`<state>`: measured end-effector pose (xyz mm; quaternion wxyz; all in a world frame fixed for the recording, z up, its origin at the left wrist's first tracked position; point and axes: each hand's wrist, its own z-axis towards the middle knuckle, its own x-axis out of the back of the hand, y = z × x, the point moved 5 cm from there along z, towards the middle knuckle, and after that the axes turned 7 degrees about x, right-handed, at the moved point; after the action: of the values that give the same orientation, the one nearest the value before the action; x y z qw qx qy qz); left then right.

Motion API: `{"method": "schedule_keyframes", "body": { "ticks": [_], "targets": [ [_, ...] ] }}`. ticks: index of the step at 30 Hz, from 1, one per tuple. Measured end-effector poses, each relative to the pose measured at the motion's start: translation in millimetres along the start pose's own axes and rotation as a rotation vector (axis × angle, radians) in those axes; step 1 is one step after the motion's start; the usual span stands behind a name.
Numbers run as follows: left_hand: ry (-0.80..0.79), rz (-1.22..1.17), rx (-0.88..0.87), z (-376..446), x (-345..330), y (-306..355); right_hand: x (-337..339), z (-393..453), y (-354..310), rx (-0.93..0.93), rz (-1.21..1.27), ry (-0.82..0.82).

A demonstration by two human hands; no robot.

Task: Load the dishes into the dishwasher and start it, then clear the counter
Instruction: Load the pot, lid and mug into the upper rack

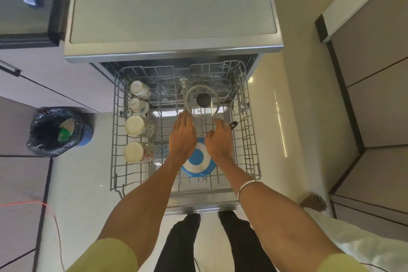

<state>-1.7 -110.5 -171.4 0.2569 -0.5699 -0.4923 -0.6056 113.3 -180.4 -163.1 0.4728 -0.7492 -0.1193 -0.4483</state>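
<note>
Loading under way, judged partly done. The upper rack (250,139) is pulled out of the dishwasher (172,48) over the open door. Four cups (139,126) lie in a row along the rack's 9 o'clock side. A glass lid (202,101) with a dark knob sits toward 12 o'clock of centre, and a blue and white plate (197,162) lies toward 6 o'clock. The left hand (182,137) reaches flat, fingers straight and close together, tips at the lid's near rim; contact cannot be told. The right hand (218,139) has fingers loosely curled just beside the lid and over the plate; whether it pinches anything cannot be told. Still to do, by judgement: finish placing, push the rack in, shut the door, start the wash, clear the counter. Open room: the rack's 3 o'clock side is bare wire. Edges: raised rack walls all round, and a bin (56,131) on the floor at 9 o'clock, well apart.
</note>
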Motion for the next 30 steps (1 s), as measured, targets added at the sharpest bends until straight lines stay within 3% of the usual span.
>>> {"method": "schedule_keyframes", "body": {
  "ticks": [18,30],
  "targets": [
    [-0.041,-0.077,0.099,-110.8,28.0,-32.3,25.3,-98.2,-28.2,0.169,-0.027,0.022],
    [-0.025,-0.112,0.103,-208.7,35.3,8.4,52.9,-172.2,-1.5,0.276,-0.024,0.046]
  ]
}}
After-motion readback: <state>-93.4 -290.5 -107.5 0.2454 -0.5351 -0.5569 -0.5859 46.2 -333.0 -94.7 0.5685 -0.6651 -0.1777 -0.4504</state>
